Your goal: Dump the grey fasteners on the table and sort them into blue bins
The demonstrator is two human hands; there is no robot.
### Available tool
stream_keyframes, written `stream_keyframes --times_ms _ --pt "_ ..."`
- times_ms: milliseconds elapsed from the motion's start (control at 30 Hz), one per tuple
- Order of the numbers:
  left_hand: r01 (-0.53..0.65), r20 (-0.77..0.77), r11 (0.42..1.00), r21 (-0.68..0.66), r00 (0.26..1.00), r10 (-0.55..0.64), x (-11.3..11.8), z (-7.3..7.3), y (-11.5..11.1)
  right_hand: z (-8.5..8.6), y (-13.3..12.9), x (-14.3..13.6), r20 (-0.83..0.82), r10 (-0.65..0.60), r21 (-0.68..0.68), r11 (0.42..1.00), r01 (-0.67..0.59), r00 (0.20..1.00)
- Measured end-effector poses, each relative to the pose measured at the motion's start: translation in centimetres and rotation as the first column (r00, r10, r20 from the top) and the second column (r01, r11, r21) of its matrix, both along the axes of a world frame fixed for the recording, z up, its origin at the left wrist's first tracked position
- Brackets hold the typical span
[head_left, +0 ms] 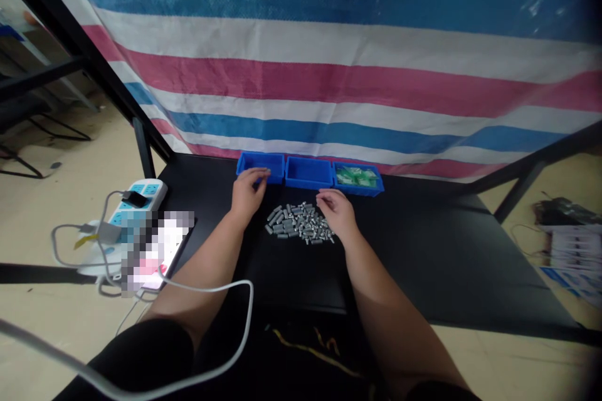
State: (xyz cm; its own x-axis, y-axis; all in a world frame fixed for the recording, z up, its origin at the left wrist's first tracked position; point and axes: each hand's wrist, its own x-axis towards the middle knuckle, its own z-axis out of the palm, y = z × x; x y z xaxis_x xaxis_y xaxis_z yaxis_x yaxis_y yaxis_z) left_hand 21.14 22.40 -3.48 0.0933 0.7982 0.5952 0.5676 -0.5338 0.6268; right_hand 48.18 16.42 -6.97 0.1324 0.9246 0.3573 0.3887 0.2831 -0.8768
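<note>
My left hand [249, 193] is over the front edge of the left blue bin [277, 179], fingers stretched to the right and thumb a little apart, with nothing visible between them. A small grey piece [253, 165] shows in that bin. My right hand [337, 213] is at the right side of a pile of small metal parts [296, 222], its fingers curled together; anything between them is hidden. Larger grey cylinders lie on the pile's left, and smaller shiny pieces on its right.
Beside the left bin stand a middle blue bin [309, 173] and a right blue bin [376, 189] holding green-and-clear plastic packets [356, 177]. A power strip [149, 189], a lit phone [162, 257] and a white cable [249, 313] are at left. A striped tarp [329, 84] hangs behind the black table [451, 250].
</note>
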Motion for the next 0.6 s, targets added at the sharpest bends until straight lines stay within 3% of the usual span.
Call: stream_keyframes --times_ms 100,200,400,600 --pt "-0.144 -0.137 0.989 -0.015 0.981 0.141 -1.1 0.4 0.6 -0.8 0.5 0.8 -0.054 -0.054 -0.023 0.998 0.053 0.997" --pt "-0.216 -0.258 0.973 -0.082 0.948 0.189 -1.2 0.1 0.8 -1.1 0.7 0.9 -0.099 -0.065 -0.036 0.997 0.061 0.993" --pt "-0.241 -0.335 0.953 -0.183 0.927 0.17 -0.9 -0.6 1.1 -0.8 0.5 0.7 -0.194 -0.076 -0.096 0.994 0.058 0.978" --pt "-0.219 -0.281 0.975 -0.035 0.939 0.2 -0.2 0.3 0.1 -0.1 0.4 0.2 -0.22 -0.079 -0.041 0.997 0.072 0.972"
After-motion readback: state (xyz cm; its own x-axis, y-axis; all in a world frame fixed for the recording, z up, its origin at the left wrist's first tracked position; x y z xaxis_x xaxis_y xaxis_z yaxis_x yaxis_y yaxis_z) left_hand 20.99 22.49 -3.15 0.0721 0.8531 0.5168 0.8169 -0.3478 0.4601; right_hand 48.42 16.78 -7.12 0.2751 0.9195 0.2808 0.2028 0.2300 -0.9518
